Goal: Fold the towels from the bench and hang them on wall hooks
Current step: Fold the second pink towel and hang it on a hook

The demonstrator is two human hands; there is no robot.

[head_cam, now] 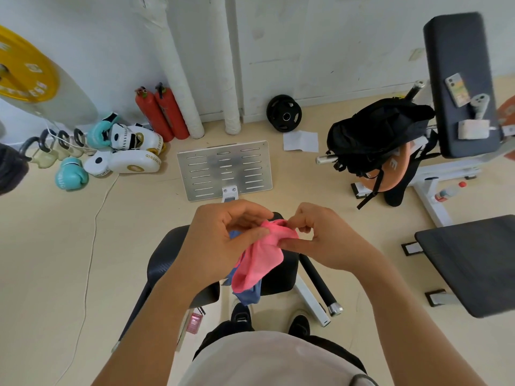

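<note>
Currently, by label:

Pink towel: the pink towel (259, 260) hangs bunched in mid-air above the bench seat (167, 260), just below picture centre.
Left hand: the left hand (220, 240) is closed, thumb and fingers pinching the towel's top edge at its 10 o'clock corner.
Right hand: the right hand (323, 238) is closed too, fingertips nipping the same top edge at about 2 o'clock.
Long axis: the cloth droops from 12 towards 7 o'clock, its free end lowest.
Blue towel: a blue towel (249, 296) shows behind and under the pink one; whether a hand holds it or it lies on the bench, I cannot tell.
Key relation: both pinches sit close together at the top, so spreading them apart along the edge likely opens the cloth for folding.
Hooks: no wall hooks visible.
</note>
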